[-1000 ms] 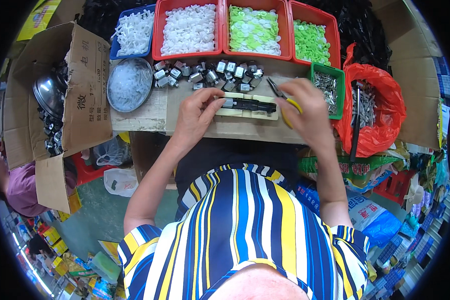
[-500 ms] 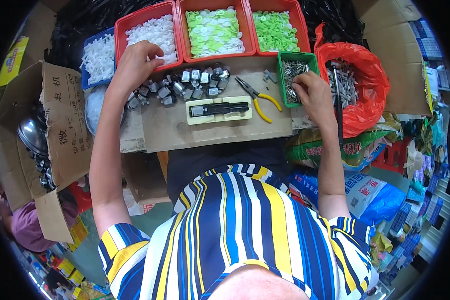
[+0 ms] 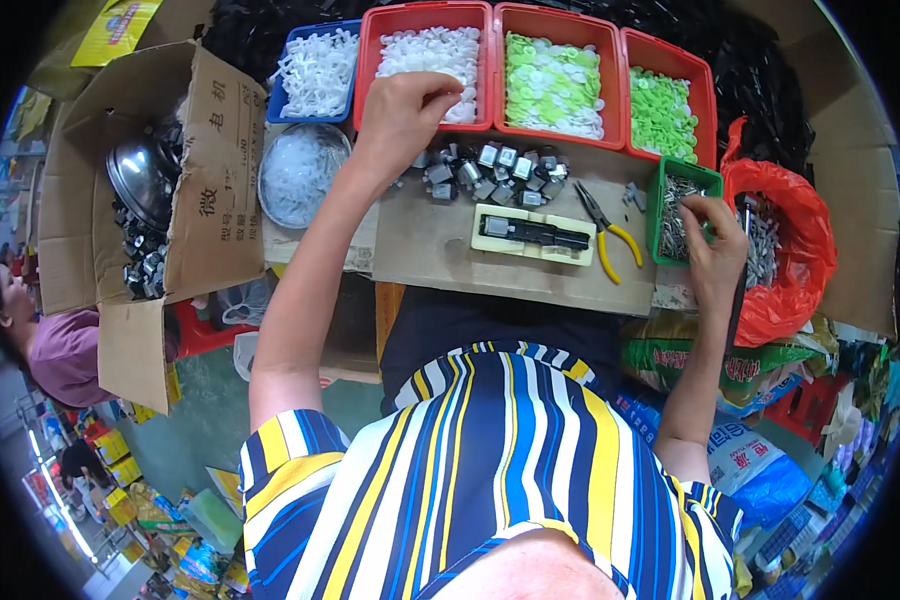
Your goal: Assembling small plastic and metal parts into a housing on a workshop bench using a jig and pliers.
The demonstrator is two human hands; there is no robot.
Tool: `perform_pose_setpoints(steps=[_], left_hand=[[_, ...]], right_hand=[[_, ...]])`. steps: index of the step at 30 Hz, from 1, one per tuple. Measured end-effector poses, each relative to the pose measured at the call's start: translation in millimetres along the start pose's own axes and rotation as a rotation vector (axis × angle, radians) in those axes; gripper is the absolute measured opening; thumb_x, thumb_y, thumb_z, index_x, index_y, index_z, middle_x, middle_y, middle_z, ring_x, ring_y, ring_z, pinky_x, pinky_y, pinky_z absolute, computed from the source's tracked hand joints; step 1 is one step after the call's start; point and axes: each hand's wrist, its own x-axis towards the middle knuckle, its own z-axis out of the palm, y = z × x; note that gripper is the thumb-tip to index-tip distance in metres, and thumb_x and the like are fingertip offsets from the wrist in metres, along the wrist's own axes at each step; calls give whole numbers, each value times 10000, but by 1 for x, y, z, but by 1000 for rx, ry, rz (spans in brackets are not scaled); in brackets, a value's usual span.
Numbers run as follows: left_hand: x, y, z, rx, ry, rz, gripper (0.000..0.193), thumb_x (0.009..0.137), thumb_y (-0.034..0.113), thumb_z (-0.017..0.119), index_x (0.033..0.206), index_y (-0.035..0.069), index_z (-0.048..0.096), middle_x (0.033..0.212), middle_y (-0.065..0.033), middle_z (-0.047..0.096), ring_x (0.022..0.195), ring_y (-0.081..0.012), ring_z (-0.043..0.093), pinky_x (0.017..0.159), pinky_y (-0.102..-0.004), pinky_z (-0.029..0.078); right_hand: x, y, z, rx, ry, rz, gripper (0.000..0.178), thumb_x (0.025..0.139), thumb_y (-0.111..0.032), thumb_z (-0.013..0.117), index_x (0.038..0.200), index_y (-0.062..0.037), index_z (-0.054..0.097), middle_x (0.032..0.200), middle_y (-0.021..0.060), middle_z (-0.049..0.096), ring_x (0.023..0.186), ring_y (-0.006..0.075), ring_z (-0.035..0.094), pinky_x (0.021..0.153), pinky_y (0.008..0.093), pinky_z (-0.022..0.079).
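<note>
My left hand hangs over the front of a red bin of small white plastic pieces. Its thumb and forefinger are pinched together; whatever they hold is too small to name. At the right, my right hand reaches into a small green tray of thin metal pins. Those fingertips are closed down among the pins, and I cannot make out what is in them. Between my hands, a cream holder carries a black part with a silver motor at its left end. Yellow-handled pliers lie beside it.
Several small silver motors are heaped behind the holder. More red bins hold green and white discs. A blue bin and round dish sit left, a red bag right. An open carton stands far left; another person is beyond.
The view has swung left, so the bench appears farther right. My left fingertips have moved slightly farther over the white pieces. My right hand stays at the green tray.
</note>
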Motion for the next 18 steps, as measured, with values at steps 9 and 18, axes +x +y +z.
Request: perform_pose_setpoints(steps=[9, 18], left_hand=[[-52, 64, 14, -618, -19, -325, 222, 878, 28, 744, 1095, -14, 732, 904, -9, 722, 777, -45, 636, 690, -192, 510], [-73, 80, 27, -577, -41, -266, 192, 865, -39, 724, 1056, -22, 737, 948, -40, 733, 818, -60, 660, 717, -198, 539]], right_hand=[[15, -89, 64, 513, -307, 38, 121, 871, -102, 710, 896, 16, 703, 784, 78, 703, 702, 143, 646, 642, 289, 487], [17, -93, 85, 724, -484, 156, 151, 905, -116, 729, 853, 19, 684, 765, -15, 638, 704, 40, 541, 617, 216, 438]])
